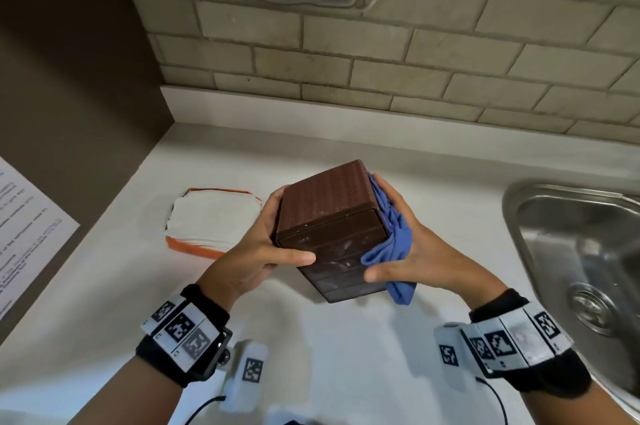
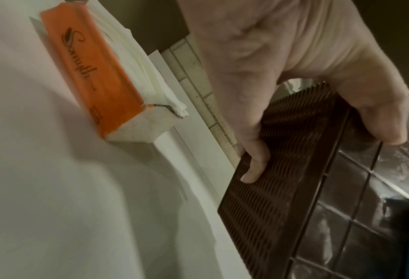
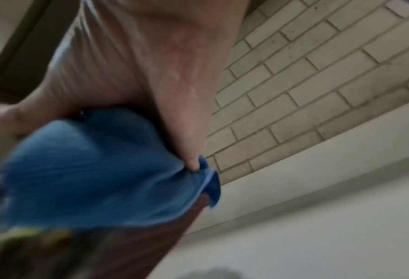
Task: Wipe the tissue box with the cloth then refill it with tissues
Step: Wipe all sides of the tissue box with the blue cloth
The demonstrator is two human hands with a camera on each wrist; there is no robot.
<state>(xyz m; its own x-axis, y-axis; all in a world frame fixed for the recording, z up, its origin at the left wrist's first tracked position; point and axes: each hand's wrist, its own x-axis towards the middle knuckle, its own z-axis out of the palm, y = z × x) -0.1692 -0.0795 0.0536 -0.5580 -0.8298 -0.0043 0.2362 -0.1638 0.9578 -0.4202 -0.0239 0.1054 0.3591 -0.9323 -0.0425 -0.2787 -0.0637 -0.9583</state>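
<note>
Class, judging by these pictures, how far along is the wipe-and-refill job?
Nothing looks finished yet. In hand: the left hand grips the brown tissue box, tipped off the counter, while the right hand presses the blue cloth against its side; pale smudges remain on the near face. Left: refilling, since the tissue pack lies untouched on the counter.

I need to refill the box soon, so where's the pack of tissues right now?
In the head view the orange tissue pack lies flat on the white counter, just left of the brown tissue box, behind the left hand.
</note>
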